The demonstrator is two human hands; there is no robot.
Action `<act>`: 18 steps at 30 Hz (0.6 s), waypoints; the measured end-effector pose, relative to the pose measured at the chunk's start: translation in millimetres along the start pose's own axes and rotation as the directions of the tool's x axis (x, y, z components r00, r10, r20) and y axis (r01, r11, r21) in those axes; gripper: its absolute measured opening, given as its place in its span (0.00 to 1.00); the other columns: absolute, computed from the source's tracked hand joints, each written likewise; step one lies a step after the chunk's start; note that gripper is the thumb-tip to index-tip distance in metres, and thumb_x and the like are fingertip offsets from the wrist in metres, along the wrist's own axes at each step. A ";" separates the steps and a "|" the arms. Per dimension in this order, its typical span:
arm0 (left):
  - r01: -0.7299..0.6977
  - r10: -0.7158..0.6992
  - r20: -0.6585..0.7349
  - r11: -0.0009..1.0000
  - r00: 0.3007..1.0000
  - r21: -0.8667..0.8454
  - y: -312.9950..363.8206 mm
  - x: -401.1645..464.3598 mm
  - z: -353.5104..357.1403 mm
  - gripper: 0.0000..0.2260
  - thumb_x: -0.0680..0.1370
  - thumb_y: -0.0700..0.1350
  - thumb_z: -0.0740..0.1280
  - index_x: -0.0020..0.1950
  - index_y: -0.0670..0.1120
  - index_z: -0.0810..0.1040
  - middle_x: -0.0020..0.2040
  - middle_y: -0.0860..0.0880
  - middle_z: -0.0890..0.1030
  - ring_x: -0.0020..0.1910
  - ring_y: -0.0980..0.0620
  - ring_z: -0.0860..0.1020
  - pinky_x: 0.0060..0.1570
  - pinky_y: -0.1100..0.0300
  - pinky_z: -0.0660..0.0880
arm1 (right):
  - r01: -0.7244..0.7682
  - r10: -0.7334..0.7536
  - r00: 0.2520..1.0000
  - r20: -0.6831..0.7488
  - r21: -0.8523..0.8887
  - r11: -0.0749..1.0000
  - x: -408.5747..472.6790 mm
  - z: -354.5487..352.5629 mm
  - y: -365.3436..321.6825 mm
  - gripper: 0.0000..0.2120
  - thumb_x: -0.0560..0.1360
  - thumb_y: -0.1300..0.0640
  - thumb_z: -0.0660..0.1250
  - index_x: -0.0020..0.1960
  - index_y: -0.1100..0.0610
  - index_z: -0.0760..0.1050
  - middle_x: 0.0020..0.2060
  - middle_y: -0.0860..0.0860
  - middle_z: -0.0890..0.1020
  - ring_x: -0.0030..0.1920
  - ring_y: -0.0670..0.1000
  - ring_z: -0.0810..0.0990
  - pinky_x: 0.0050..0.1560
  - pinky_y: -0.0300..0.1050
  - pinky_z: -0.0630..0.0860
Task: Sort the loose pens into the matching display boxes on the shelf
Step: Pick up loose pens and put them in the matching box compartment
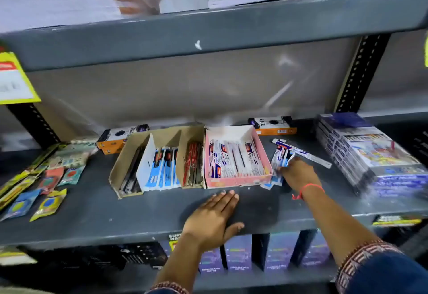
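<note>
A pink display box [238, 180] holds white-and-blue packed pens. Left of it stands a brown cardboard box [115, 173] with three compartments: dark pens, blue-packed pens [162, 168], and red pens [193, 166]. Loose white-and-blue pen packs [301, 151] lie on the shelf just right of the pink box. My right hand [298, 173] rests on this pile, fingers curled around some of the packs. My left hand [215, 219] lies flat and open on the grey shelf [92, 212] in front of the pink box, holding nothing.
Small flat packets [48, 204] lie scattered at the shelf's left. A stack of purple-and-white boxes [370, 152] stands at the right. Two orange-and-white boxes [273, 124] lie behind the display boxes. A shelf with stacked paper hangs overhead.
</note>
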State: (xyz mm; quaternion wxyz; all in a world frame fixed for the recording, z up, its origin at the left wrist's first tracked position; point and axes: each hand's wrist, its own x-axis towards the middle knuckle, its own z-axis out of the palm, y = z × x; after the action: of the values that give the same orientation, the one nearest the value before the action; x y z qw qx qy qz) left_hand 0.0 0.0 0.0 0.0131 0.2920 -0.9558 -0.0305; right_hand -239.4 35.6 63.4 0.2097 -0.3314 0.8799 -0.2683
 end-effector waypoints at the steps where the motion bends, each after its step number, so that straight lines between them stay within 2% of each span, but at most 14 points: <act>1: -0.003 0.002 -0.013 1.000 1.000 -0.019 -1.1 0.4 0.1 0.31 0.78 0.64 0.46 0.75 0.51 0.45 0.77 0.51 0.49 0.74 0.53 0.46 0.67 0.62 0.39 | -0.042 0.042 0.999 0.005 0.028 0.999 3.9 3.0 -1.2 0.19 0.73 0.53 0.65 0.60 0.61 0.69 0.55 0.63 0.80 0.47 0.62 0.80 0.48 0.49 0.76; 2: -0.011 0.011 -0.017 1.000 1.000 -0.026 -2.3 1.1 2.2 0.31 0.77 0.65 0.46 0.75 0.51 0.44 0.77 0.52 0.49 0.74 0.53 0.46 0.67 0.62 0.39 | -0.072 0.073 0.997 -0.007 0.031 0.997 7.7 6.2 -1.3 0.21 0.72 0.54 0.66 0.61 0.60 0.67 0.54 0.63 0.80 0.48 0.62 0.81 0.50 0.51 0.78; 4: 0.000 0.000 -0.059 1.000 0.998 -0.009 -3.4 0.1 5.2 0.32 0.77 0.66 0.46 0.75 0.51 0.44 0.77 0.52 0.49 0.74 0.53 0.46 0.67 0.62 0.38 | -0.117 0.117 0.993 0.000 0.013 0.993 12.3 12.4 -4.5 0.25 0.70 0.56 0.67 0.64 0.60 0.64 0.56 0.63 0.79 0.55 0.64 0.79 0.55 0.54 0.77; 10: 0.001 -0.005 -0.103 0.999 0.995 -0.039 -2.5 1.3 1.1 0.32 0.77 0.65 0.51 0.75 0.50 0.48 0.76 0.51 0.52 0.73 0.53 0.49 0.66 0.64 0.37 | -0.191 0.194 0.981 -0.018 0.117 0.975 23.9 15.0 -8.5 0.25 0.71 0.64 0.66 0.66 0.64 0.64 0.63 0.64 0.75 0.62 0.64 0.75 0.59 0.55 0.73; 13: 0.000 -0.006 -0.092 0.998 0.996 -0.067 -3.2 1.9 -0.1 0.33 0.76 0.66 0.52 0.75 0.51 0.48 0.76 0.51 0.52 0.73 0.54 0.48 0.67 0.62 0.40 | -0.205 0.213 0.977 -0.019 0.189 0.960 25.6 14.4 -6.1 0.24 0.68 0.64 0.70 0.63 0.66 0.70 0.60 0.64 0.78 0.59 0.63 0.77 0.57 0.52 0.75; 16: -0.004 -0.003 -0.073 0.996 0.997 -0.088 -3.1 2.4 -1.0 0.33 0.76 0.66 0.51 0.75 0.51 0.47 0.77 0.51 0.51 0.74 0.54 0.47 0.69 0.60 0.41 | -0.232 0.241 0.971 0.002 0.271 0.934 26.1 9.5 1.7 0.19 0.67 0.62 0.73 0.55 0.66 0.76 0.54 0.64 0.81 0.52 0.60 0.80 0.49 0.47 0.74; 18: -0.008 0.002 -0.065 0.995 0.998 -0.100 -2.8 3.1 -1.6 0.33 0.76 0.66 0.51 0.75 0.51 0.46 0.77 0.51 0.51 0.74 0.53 0.47 0.70 0.59 0.42 | -0.254 0.260 0.965 0.031 0.355 0.899 24.2 3.5 8.0 0.14 0.67 0.62 0.74 0.49 0.68 0.78 0.45 0.62 0.81 0.46 0.58 0.78 0.46 0.47 0.73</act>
State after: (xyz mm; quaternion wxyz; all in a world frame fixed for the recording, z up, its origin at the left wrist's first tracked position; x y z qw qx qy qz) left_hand -0.9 -4.1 1.5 0.0587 0.2894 -0.9529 -0.0691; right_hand -258.0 22.7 51.2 0.2922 -0.1666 0.8544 -0.3961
